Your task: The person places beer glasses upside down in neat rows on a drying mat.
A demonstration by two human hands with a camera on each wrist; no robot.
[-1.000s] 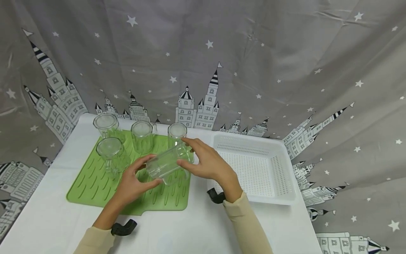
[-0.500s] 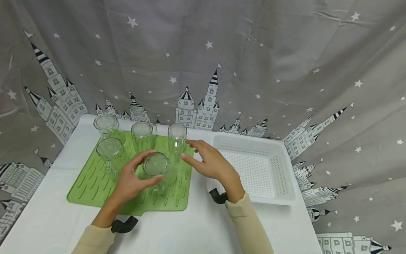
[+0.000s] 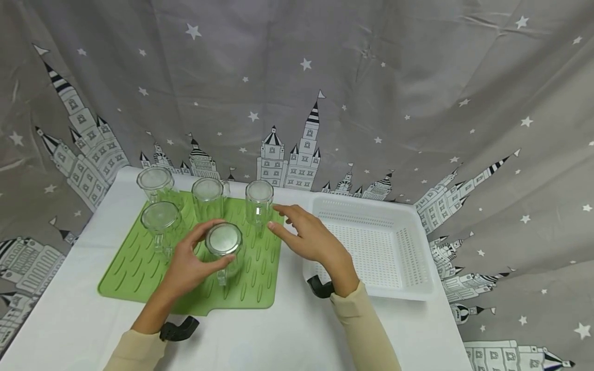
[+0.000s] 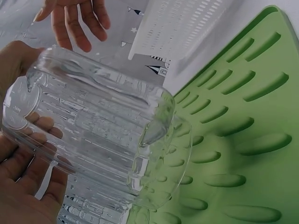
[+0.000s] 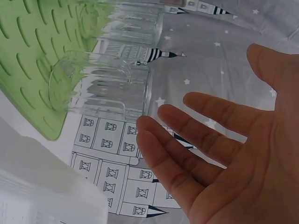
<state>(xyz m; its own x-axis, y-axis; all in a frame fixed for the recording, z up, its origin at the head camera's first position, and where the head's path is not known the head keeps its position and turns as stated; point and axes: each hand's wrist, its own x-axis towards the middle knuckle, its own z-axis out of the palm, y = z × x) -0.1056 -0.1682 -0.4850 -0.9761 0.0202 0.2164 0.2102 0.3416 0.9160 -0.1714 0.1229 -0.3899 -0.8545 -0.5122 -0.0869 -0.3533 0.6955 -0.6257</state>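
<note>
My left hand [image 3: 191, 265] grips a clear glass mug [image 3: 225, 243] near its base, thumb on one side and fingers on the other. The mug is bottom up, its handle toward the front. In the left wrist view, the rim end of this mug [image 4: 103, 121] is right at the green ridged mat [image 4: 252, 126]. My right hand [image 3: 310, 238] hovers by the mat's right edge with fingers spread and nothing held. Just left of its fingertips stands another upturned glass mug [image 3: 259, 198], which the right wrist view shows apart from the open palm [image 5: 233, 163].
More upturned glass mugs stand on the mat: one at the back middle [image 3: 207, 198], one at the back left [image 3: 155, 180] and one at the left [image 3: 161, 219]. A white perforated basket [image 3: 419, 247] sits at the right. A grey printed curtain [image 3: 352, 103] hangs behind.
The glass mug turned from lying sideways between both hands to bottom up in my left hand, then came more upright. My right hand let go of it and drew slightly right.
</note>
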